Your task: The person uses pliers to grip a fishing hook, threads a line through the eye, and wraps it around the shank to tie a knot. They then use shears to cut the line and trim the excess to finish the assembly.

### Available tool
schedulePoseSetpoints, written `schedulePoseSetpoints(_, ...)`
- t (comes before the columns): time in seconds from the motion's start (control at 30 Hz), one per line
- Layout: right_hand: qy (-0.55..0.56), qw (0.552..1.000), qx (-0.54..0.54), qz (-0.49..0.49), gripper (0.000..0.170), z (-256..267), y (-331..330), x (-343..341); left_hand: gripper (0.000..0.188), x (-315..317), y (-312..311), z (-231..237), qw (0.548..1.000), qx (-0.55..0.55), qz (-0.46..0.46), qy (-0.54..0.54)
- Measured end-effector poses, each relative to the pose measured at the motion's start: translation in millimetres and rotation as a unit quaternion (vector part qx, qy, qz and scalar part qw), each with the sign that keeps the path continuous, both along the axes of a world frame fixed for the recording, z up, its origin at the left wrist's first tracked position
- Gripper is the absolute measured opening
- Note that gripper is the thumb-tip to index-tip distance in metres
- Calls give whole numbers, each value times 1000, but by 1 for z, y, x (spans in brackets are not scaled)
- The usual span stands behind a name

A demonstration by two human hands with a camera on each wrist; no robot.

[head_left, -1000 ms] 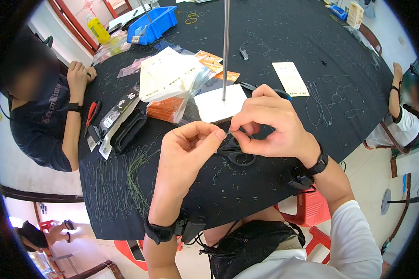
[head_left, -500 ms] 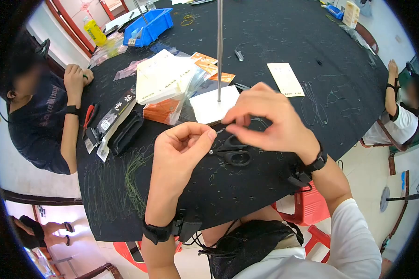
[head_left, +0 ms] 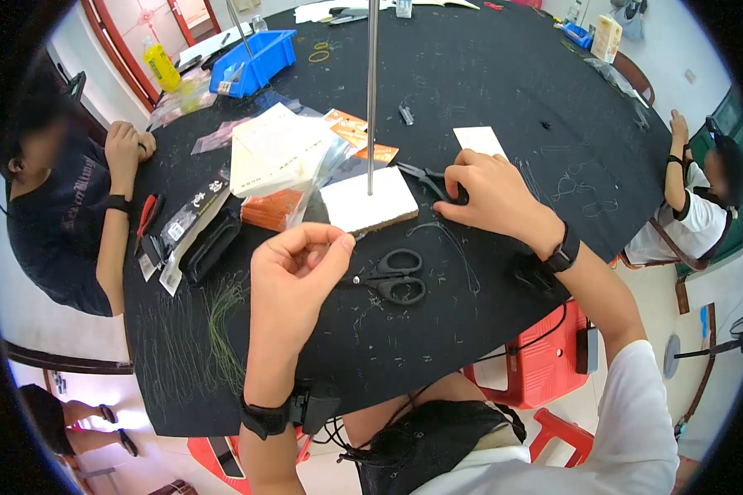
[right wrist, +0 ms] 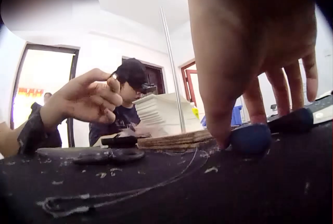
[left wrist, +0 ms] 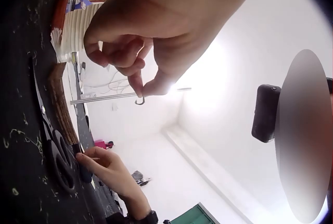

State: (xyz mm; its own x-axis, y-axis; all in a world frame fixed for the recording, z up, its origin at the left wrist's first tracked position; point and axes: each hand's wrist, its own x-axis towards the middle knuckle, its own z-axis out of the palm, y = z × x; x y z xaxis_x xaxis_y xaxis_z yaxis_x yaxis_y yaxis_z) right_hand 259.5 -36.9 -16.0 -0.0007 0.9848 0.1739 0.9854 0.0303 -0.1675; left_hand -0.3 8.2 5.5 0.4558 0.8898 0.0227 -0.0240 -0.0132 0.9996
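Note:
My left hand (head_left: 293, 272) pinches a tiny metal fish hook (left wrist: 139, 100) between thumb and index finger; its bend pokes out below the fingertips in the left wrist view. Farther right, my right hand (head_left: 495, 198) reaches down to the table and grips the dark-blue handles (right wrist: 251, 139) of a pair of pliers (head_left: 426, 179), thumb on the near side. Black scissors (head_left: 380, 281) lie between the hands. Behind them stands a white-topped block (head_left: 363, 206) with an upright metal rod (head_left: 372, 99). A thin loop of line (head_left: 468, 264) lies right of the scissors.
White cards (head_left: 276, 148) and orange packets (head_left: 272, 210) are piled left of the block. Red-handled pliers (head_left: 146, 216), a black package (head_left: 194, 210) and green threads (head_left: 223, 322) lie at the left. A blue bin (head_left: 260, 62) stands farther back. Other people sit at both sides.
My hands have come apart. The right hand has left the left hand's fingertips and moved right and down onto the pliers. The left hand keeps its pinch, and the scissors are now uncovered.

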Motion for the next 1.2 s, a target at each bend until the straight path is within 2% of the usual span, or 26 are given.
schedulePoseSetpoints(0.1, -28, 999, 26, 14, 28, -1, 7, 4, 6, 0, 1, 1, 1000, -2, 8, -3)
schedulePoseSetpoints(0.17, 152, 980, -112, -65, 25, 21, 7, 5, 6, 0, 2, 1, 1000, -2, 17, -2)
schedulePoseSetpoints(0.2, 213, 965, -126, -85, 25, 30, 5, 8, 7, 0, 2, 1, 1000, 6, 29, -8)
schedulePoseSetpoints(0.23, 301, 947, -101, -57, 26, 30, 4, 17, 7, -1, 3, 0, 999, 12, 41, -14)
schedulePoseSetpoints(0.27, 387, 919, -75, -27, 26, 31, 4, 24, 7, -1, 3, 1, 999, 12, 47, -12)
schedulePoseSetpoints(0.3, 518, 852, -77, -3, 26, 32, 1, 26, 7, -2, 4, 2, 998, 25, 58, -7)
schedulePoseSetpoints(0.33, 639, 765, -78, 19, 26, 35, -1, 27, 7, -2, 4, 3, 997, 39, 68, 0)
schedulePoseSetpoints(0.37, 691, 710, -117, 72, 28, 38, 1, 27, 7, -3, 4, 4, 997, 38, 74, 3)
schedulePoseSetpoints(0.4, 693, 707, -121, 76, 28, 39, 2, 23, 7, -3, 5, 5, 996, 42, 84, -3)
schedulePoseSetpoints(0.47, 780, 586, -169, 141, 31, 52, 1, -6, 6, -2, 4, 6, 994, 47, 99, -7)
schedulePoseSetpoints(0.53, 792, 572, -169, 129, 35, 54, 2, -27, 6, 0, 4, 5, 986, 79, 144, -1)
schedulePoseSetpoints(0.6, 721, 659, -130, 169, 31, 42, 8, -33, 6, -1, 7, 3, 982, 98, 159, 12)
schedulePoseSetpoints(0.67, 655, 726, -100, 186, 24, 39, 4, -34, 7, -1, 6, 4, 972, 143, 185, 36)
schedulePoseSetpoints(0.77, 460, 854, 110, 216, 17, 20, -1, -34, 7, 0, 3, 6, 969, 148, 193, 49)
schedulePoseSetpoints(0.8, 413, 876, 132, 211, 17, 19, -2, -33, 7, 0, 3, 6, 969, 148, 193, 52)
schedulePoseSetpoints(0.9, 363, 898, 138, 206, 17, 26, -7, -40, 7, 0, 1, 7, 969, 147, 193, 53)
schedulePoseSetpoints(0.97, 236, 930, 187, 211, 18, 29, -8, -46, 7, 0, 1, 7, 966, 146, 200, 73)
schedulePoseSetpoints(1.2, 203, 936, 209, 197, 20, 24, -11, -55, 7, 0, 0, 4, 966, 152, 199, 59)
